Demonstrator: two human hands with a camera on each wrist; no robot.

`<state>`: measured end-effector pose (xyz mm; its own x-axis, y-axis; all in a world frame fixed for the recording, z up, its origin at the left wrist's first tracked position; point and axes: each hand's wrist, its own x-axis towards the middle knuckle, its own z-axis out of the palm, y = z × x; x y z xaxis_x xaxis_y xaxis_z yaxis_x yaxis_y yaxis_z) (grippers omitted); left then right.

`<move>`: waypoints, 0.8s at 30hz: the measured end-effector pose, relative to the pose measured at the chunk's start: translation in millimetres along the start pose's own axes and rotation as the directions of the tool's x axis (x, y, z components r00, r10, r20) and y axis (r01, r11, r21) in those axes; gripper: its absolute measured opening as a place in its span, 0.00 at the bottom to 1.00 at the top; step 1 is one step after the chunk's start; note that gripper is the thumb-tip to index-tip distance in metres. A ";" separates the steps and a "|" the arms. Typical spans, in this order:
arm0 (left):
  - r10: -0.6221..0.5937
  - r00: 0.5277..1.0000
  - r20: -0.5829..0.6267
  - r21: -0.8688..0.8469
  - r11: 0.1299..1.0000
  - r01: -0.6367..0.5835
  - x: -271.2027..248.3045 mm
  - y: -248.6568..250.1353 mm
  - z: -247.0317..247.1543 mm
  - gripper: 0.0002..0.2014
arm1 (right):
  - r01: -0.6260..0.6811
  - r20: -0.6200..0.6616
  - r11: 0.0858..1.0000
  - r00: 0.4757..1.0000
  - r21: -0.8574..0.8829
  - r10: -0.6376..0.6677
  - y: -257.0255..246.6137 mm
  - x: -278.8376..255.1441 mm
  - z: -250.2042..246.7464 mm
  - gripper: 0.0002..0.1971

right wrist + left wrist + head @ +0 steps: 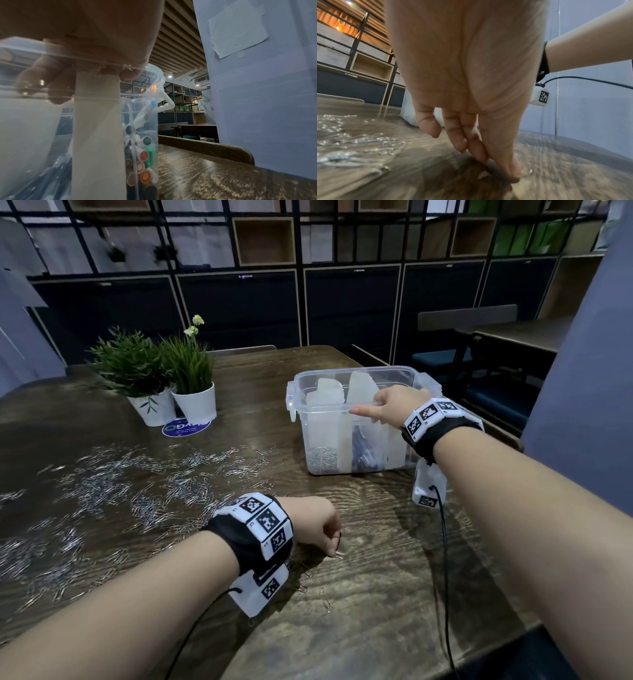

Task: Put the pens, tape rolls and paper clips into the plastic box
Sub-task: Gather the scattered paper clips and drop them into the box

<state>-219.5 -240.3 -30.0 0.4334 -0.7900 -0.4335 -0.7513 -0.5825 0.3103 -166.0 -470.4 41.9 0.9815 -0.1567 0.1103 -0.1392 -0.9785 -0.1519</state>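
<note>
Inside clear plastic box (pixel 356 419) — pens (pixel 144 155), paper clips (pixel 320 458), frosted dividers (pixel 329 398).

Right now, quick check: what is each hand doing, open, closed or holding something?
Left hand: fingertips pinch a paper clip lying on the table.
Right hand: grips the near rim of the plastic box, fingers curled inside, thumb along the outside.
</note>
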 end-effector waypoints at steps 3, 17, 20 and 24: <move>-0.020 0.997 -0.073 0.043 0.999 0.023 -10.2 -5.9 -4.8 0.02 | -0.004 -0.003 1.000 1.000 0.004 0.004 -1.0 -0.7 -0.4 0.41; -0.313 0.926 -0.213 -0.157 0.946 0.284 -123.0 -48.6 24.4 0.06 | -0.035 -0.145 0.999 0.989 -0.021 0.031 -20.9 -27.4 -6.9 0.33; -0.343 0.912 -0.226 -0.143 0.938 0.317 -132.3 -49.4 37.8 0.05 | 0.049 -0.312 0.999 0.949 0.000 -0.047 -41.9 -48.9 -3.2 0.35; -0.348 0.907 -0.236 -0.119 0.937 0.329 -125.0 -44.2 46.1 0.03 | 0.246 -0.027 0.944 0.969 0.219 -0.246 -77.4 -84.6 5.5 0.34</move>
<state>-263.4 -107.0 -28.6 0.7722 -0.5590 -0.3019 -0.5022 -0.8282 0.2488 -237.6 -380.6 39.0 0.9816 0.0851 0.1712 0.1388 -0.9331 -0.3317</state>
